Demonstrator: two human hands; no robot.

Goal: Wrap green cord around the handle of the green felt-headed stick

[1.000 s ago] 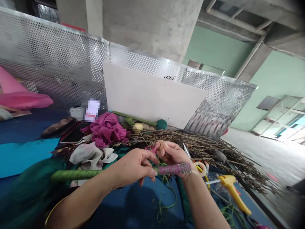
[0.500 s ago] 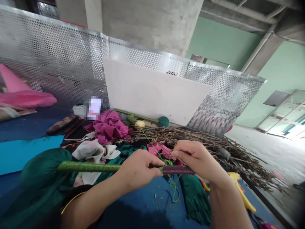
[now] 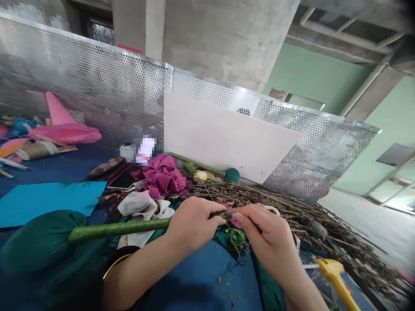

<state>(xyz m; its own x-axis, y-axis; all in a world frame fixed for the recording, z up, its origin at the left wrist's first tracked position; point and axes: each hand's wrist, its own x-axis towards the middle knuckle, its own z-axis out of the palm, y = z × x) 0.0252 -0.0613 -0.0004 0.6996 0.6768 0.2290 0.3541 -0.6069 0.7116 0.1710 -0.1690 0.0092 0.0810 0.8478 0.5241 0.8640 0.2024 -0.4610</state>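
A stick wrapped in green yarn lies across the front of my view, its left end against a puffed dark green cloth. My left hand is closed around it near the middle, thumb and index finger pointing right. My right hand pinches the stick's purple-wrapped part, just beyond the left fingertips; the rest of that end is hidden behind the right hand. A loose tangle of green yarn hangs below the fingers. One thin strand runs up and back toward the yarn balls.
A yellow glue gun lies at right, beside dried stalks. Behind are magenta cloth, white cloth, a dark green ball and a white board. Blue card and a pink cone-shaped hat are at left.
My right hand has come down from pulling a strand above the stick and now closes on its purple part. The yarn tangle hangs lower. The view has shifted left.
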